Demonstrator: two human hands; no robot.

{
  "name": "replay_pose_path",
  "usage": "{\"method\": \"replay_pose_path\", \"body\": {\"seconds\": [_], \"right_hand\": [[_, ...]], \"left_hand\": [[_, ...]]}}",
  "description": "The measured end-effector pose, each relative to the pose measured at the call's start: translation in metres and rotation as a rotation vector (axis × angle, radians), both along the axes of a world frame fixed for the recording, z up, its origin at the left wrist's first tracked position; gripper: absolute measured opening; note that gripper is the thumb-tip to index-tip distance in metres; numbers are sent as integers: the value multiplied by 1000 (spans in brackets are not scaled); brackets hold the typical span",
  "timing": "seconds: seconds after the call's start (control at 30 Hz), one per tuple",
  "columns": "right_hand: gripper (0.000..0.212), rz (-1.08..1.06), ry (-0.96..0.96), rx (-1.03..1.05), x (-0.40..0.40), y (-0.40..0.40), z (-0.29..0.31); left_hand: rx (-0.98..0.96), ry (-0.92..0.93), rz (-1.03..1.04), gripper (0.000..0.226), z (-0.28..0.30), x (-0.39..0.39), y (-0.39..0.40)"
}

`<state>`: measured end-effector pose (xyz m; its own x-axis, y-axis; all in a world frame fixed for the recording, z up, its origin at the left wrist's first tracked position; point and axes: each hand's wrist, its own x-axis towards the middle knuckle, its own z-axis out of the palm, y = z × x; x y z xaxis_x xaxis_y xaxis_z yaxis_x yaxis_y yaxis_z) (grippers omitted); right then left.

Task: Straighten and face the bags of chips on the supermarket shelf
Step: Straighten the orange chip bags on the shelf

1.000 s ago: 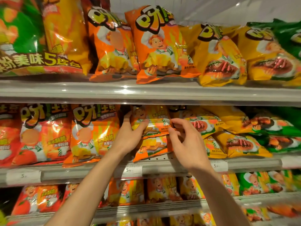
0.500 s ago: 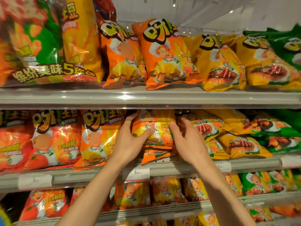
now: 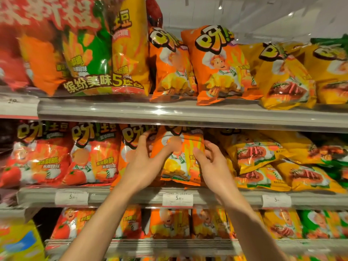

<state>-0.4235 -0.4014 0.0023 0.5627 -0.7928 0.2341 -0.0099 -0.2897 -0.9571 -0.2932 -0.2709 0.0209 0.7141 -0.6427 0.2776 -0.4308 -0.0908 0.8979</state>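
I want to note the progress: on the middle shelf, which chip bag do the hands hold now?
The orange bag above the middle price tag: left hand and right hand grip its sides. Neighbouring bags go untouched.

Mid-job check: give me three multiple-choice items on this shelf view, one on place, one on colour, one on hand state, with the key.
1. Which shelf holds the bag between the hands?
A. top
B. middle
C. bottom

2. That bag's main colour?
A. orange
B. blue
C. white

3. What is the left hand doing?
A. hanging idle
B. touching a price tag
C. gripping the bag's side

Key: 1 B, it stands under the top shelf, just above the price tag. 2 A, orange front. 3 C, its thumb lies over the front; the right hand grips the other side.
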Motion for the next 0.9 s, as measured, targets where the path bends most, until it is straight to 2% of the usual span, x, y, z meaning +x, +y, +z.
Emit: {"method": "replay_pose_path", "body": {"seconds": [0.17,0.27,0.47,0.67,0.73,0.83,0.9], "right_hand": [[45,15,-68,-2,3,16,-5],[46,-17,-84,-26,0,20,-9],[49,4,-88,-43,3,27,-12],[49,110,5,-77,10,36,-5],[52,-12,132,-216,12,25,0],[70,-339,568,-603,19,-10,5],[90,-376,803,-632,27,-29,4]], "left_hand": [[49,-5,-46,104,0,10,12],[57,-4,-64,105,-4,12,11],[7,-11,-76,98,-5,13,15],[-1,-28,-31,87,-4,30,33],[-2,-32,-9,86,-4,34,39],[-13,-28,9,85,-6,36,44],[-28,-22,30,84,-6,39,45]]}}
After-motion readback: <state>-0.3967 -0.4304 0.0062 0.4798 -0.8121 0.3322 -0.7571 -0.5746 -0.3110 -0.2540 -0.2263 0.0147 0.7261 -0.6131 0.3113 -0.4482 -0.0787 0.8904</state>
